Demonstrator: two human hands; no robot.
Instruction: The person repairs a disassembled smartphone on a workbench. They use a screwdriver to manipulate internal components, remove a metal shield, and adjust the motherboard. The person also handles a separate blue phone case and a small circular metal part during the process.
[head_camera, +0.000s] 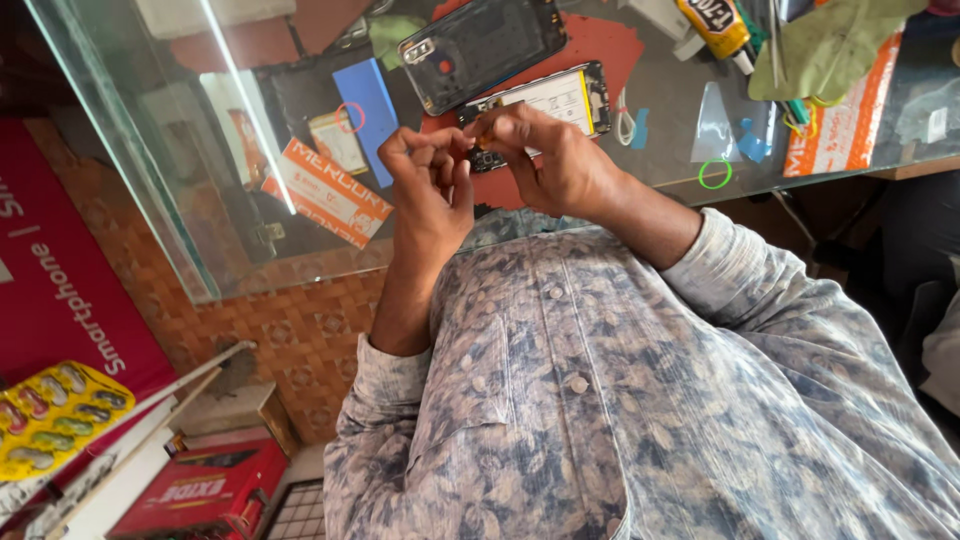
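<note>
My left hand (432, 178) and my right hand (553, 160) meet fingertip to fingertip just above the glass counter (160, 170). Between the fingertips sits a tiny amber-coloured part (484, 134), pinched from both sides and mostly hidden. Right behind the hands lies an opened phone (560, 95) with its pale battery showing. A dark phone back cover (480, 40) rests a little further back. My patterned shirt fills the lower part of the view.
On the counter lie a blue card (368, 105), an orange-and-white packet (330, 192), a yellow glue tube (715, 25), a green rubber ring (714, 173), a green cloth (830, 45) and clear plastic picks (715, 125). Boxes and a yellow blister pack (55, 415) sit below left.
</note>
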